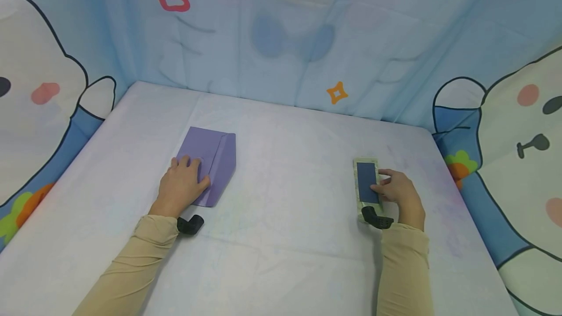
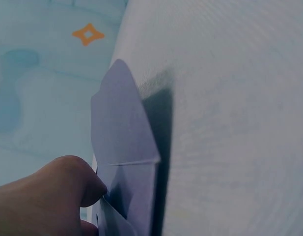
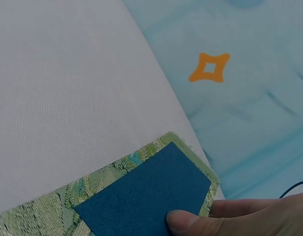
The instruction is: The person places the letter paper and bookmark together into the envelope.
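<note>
On the left of the table lies a purple envelope [image 1: 199, 143], its flap [image 2: 123, 115] folded out to the right. My left hand [image 1: 181, 185] lies over its front, and the left thumb [image 2: 77, 179] hooks at the pocket's edge, where the front layer lifts a little from the back. Farther right, my right hand [image 1: 398, 191] pinches a flat, green-patterned brocade piece [image 3: 58, 199] by its right edge. A plain dark blue rectangle [image 3: 146, 196] covers part of its face. The right thumb presses on this blue area, with the other fingers at the edge and behind.
A white cloth covers the table [image 1: 281, 208]. Behind it hangs a light blue curtain [image 1: 373, 28] with cartoon figures at both sides. Each wrist bears a black camera, one at the left sleeve [image 1: 131, 262] and one at the right sleeve [image 1: 404, 267].
</note>
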The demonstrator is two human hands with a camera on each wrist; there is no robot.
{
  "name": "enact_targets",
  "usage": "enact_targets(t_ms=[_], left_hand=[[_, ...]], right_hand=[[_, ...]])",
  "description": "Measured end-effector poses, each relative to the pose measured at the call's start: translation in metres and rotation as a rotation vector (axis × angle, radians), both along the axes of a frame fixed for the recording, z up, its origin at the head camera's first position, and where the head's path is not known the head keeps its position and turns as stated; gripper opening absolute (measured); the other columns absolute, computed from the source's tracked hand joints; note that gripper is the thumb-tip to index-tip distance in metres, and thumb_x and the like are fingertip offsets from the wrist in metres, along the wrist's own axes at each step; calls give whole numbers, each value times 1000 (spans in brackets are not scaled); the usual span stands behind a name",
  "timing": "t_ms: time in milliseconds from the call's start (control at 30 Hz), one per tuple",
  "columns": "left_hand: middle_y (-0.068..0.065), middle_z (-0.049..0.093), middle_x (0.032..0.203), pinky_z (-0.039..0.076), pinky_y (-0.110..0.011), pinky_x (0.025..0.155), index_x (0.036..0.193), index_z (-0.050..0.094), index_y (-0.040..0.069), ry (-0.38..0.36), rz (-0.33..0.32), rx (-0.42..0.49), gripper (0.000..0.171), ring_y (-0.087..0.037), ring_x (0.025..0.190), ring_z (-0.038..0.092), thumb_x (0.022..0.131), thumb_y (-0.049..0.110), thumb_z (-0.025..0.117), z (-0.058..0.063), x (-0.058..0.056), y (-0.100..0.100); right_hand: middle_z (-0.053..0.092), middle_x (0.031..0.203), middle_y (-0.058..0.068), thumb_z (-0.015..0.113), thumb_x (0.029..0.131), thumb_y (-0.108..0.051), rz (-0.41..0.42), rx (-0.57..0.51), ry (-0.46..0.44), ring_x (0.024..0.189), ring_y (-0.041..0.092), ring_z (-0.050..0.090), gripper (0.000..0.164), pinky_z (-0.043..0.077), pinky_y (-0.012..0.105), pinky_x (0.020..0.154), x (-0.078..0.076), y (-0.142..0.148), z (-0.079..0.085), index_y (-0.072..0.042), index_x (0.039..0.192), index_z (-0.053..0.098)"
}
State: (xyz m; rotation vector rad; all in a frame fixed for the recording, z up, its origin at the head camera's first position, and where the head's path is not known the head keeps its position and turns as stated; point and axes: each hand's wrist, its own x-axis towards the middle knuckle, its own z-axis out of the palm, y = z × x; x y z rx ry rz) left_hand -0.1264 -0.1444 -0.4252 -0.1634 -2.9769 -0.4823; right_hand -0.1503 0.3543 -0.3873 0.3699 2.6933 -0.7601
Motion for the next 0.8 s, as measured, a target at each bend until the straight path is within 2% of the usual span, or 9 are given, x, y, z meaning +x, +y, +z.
enact_targets(t_ms=[333, 600, 800], left_hand=[[-29, 49, 131, 48, -62, 81, 128, 54, -1, 1, -1, -1, 53, -53, 122, 43, 87, 33, 54, 1, 1, -1], [-28, 48, 132, 49, -61, 80, 129, 53, -1, -11, 1, -2, 54, -50, 120, 44, 87, 33, 54, 0, 0, -1], [-28, 48, 132, 49, -61, 80, 128, 53, -1, -11, 1, -4, 54, -51, 121, 44, 86, 33, 54, 1, 0, -1]], right_hand=[[51, 125, 31, 62, 90, -14, -25, -63, 29, 72, 9, 66, 66, 57, 32, 71, -3, -2, -4, 4, 145, 30], [52, 125, 31, 61, 90, -10, -65, -108, 33, 74, 10, 65, 64, 58, 32, 71, -6, -8, -8, 4, 145, 31], [52, 125, 30, 60, 91, -9, -85, -128, 40, 69, 9, 64, 63, 57, 30, 68, -7, -13, -9, 3, 145, 30]])
